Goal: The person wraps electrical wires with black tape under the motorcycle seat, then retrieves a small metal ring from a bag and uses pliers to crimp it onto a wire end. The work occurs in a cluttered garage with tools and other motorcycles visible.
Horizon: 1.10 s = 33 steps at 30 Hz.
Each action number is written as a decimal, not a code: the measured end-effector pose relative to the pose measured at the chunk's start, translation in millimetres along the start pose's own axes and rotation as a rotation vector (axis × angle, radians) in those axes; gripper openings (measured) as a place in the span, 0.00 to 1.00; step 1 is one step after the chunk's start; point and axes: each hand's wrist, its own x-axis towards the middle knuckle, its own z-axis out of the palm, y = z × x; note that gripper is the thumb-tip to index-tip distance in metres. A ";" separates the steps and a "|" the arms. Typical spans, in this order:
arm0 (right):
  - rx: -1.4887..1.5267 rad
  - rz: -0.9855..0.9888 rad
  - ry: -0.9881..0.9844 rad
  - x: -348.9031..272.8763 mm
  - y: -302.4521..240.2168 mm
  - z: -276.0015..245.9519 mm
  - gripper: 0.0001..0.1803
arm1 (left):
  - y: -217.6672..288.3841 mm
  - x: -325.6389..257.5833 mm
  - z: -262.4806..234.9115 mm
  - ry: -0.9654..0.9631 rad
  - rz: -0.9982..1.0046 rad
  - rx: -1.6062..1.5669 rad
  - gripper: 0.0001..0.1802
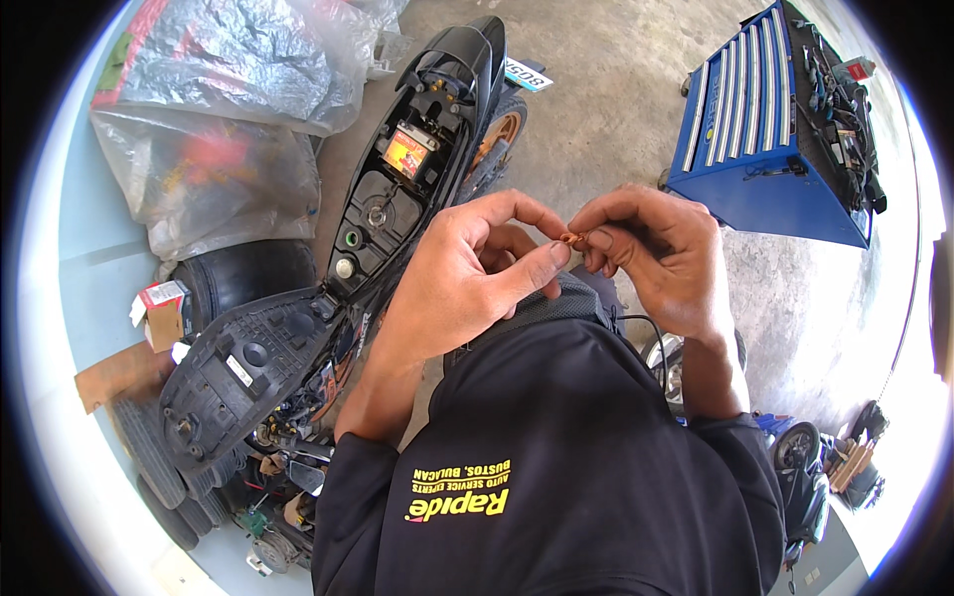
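Observation:
My left hand (pixel 467 273) and my right hand (pixel 661 253) meet in front of my chest, thumb and forefinger of each closed in a pinch. Between the fingertips is a small orange-copper coloured piece (pixel 572 238), looped or twisted in shape. It is too small to tell its kind. To the left of my hands stands a black scooter (pixel 383 214) with its seat (pixel 248 372) tipped open. In the exposed compartment sits a battery (pixel 405 151) with a red and yellow label, and round caps show nearer the hinge.
A blue tool cabinet (pixel 765 149) with tools on top stands at the right. Plastic-wrapped goods (pixel 229 109), tyres (pixel 149 447) and a small carton (pixel 164 313) line the left wall. Another motorcycle (pixel 800 477) is at the lower right. Concrete floor (pixel 606 99) lies between.

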 end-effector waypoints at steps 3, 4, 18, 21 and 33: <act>-0.010 -0.009 0.006 -0.9 0.6 4.1 0.05 | -0.2 -0.9 -1.2 0.002 0.011 0.012 0.12; -0.013 -0.012 0.008 -1.3 0.9 5.2 0.05 | -2.9 -0.3 -1.0 0.006 0.022 0.002 0.12; -0.161 -0.175 0.005 -5.3 -5.6 11.3 0.06 | -13.0 -0.4 -5.7 -0.070 0.058 -0.158 0.09; -0.147 -0.157 0.023 -9.1 -4.4 10.6 0.07 | -14.9 -0.1 -4.0 -0.059 0.067 -0.146 0.09; -0.131 -0.084 0.093 -24.4 -12.3 7.9 0.07 | -14.2 1.6 6.5 -0.100 0.085 -0.153 0.07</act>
